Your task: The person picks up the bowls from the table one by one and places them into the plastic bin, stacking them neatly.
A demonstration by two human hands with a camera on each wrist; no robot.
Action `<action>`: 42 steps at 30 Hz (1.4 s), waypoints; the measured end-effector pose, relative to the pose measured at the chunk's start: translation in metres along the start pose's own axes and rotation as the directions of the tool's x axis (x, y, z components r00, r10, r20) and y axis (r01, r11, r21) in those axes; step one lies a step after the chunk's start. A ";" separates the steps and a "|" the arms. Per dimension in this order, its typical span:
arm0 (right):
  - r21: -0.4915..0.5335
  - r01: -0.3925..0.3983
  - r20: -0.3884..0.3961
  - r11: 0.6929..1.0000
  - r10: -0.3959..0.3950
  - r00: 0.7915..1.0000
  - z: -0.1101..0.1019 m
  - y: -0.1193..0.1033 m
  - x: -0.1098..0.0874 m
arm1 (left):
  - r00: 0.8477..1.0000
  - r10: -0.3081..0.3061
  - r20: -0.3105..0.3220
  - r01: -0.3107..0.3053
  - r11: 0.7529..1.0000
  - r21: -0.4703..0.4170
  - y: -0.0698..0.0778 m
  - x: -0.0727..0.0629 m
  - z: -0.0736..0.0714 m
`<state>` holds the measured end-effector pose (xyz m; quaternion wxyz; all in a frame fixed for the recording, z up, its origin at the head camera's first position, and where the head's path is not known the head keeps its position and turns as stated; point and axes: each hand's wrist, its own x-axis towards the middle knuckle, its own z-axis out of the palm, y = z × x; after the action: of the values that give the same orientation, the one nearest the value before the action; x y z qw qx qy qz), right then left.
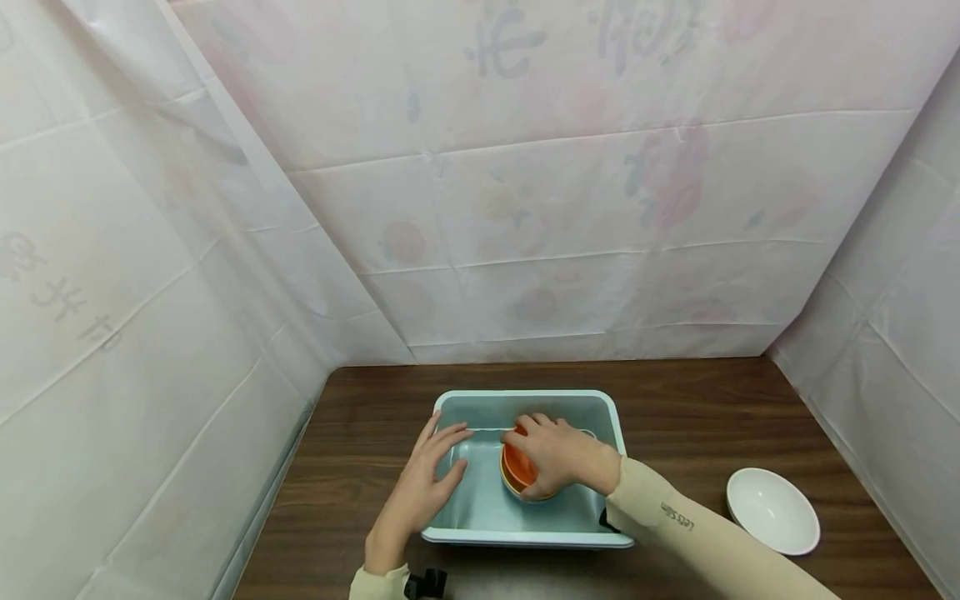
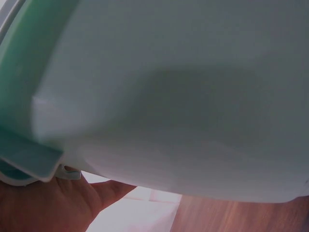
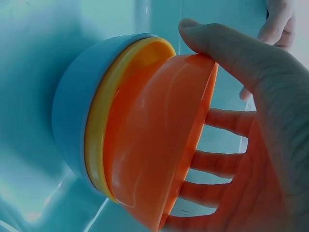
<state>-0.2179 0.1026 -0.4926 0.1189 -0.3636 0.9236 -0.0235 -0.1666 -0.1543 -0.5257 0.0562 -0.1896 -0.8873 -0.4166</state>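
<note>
A pale blue basin [image 1: 525,540] sits on the table, and inside it is a stack of bowls. My right hand [image 1: 566,454] holds an orange bowl [image 3: 149,130] by its rim, thumb on one side and fingers on the other. That bowl tilts out of a yellow bowl [image 3: 96,150], which is nested in a blue bowl [image 3: 72,116] on the basin floor. At the basin's left rim, my left hand [image 1: 420,483] reaches over with fingers spread and grips nothing. The left wrist view is mostly filled by the basin's outer wall [image 2: 169,121].
To the right of the basin, a white bowl [image 1: 772,512] stands on the dark wooden table [image 1: 690,408], close to my right forearm. Pale plastic sheeting [image 1: 562,225] hangs behind the table and along both sides.
</note>
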 end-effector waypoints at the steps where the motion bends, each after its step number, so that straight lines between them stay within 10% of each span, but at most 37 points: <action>1: -0.001 0.003 0.001 1.000 -0.003 1.000 0.001 0.000 0.000 | 1.000 -0.001 -0.001 0.001 1.000 -0.001 0.000 0.000 0.000; 42: -0.121 0.012 0.028 0.993 -0.008 1.000 0.013 -0.008 0.007 | 1.000 0.010 -0.004 -0.010 1.000 -0.023 -0.001 0.000 0.000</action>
<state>-0.2146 0.0928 -0.5054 0.1094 -0.3750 0.9198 0.0370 -0.1674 -0.1552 -0.5265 0.0578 -0.1937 -0.8814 -0.4270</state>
